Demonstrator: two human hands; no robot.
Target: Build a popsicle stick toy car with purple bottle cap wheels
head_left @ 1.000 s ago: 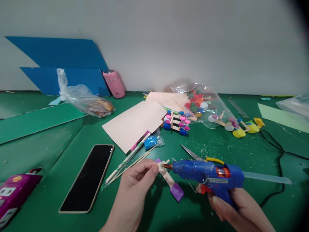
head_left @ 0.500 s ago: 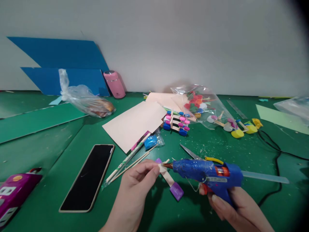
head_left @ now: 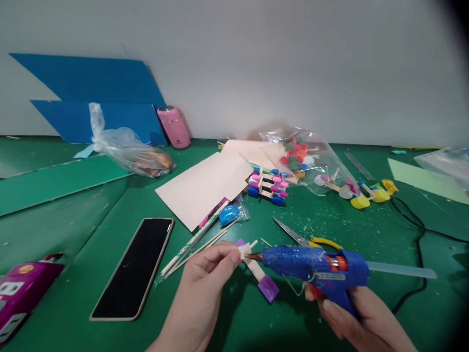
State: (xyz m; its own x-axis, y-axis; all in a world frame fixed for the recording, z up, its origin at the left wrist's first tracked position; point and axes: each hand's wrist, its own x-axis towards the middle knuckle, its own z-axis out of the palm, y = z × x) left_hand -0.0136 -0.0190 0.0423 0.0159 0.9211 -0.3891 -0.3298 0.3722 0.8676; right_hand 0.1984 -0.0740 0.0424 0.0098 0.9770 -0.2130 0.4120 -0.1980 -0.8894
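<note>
Between thumb and fingers, my left hand [head_left: 208, 278] pinches a small wooden stick piece [head_left: 255, 269] with purple ends. The nearer purple end [head_left: 268, 288] points down and to the right; the farther one is partly hidden by my fingers. My right hand [head_left: 351, 313] is wrapped round the handle of a blue hot glue gun [head_left: 296, 259], fingers at its red trigger. Its brown nozzle [head_left: 254, 256] meets the pale wood beside my left fingertips. A clear glue stick [head_left: 403, 269] juts from the gun's back.
Scissors [head_left: 293, 232] with yellow handles lie behind the gun. A phone [head_left: 134, 269] and thin sticks [head_left: 198, 252] lie left. Farther back are a cream sheet [head_left: 205, 186], small wheeled stick models [head_left: 267, 186], a plastic bag of coloured pieces [head_left: 300, 156] and a black cord [head_left: 421, 244].
The glue gun has dipped slightly, and its nozzle sits a little lower against the wooden piece. My left hand has barely moved and keeps its pinch.
</note>
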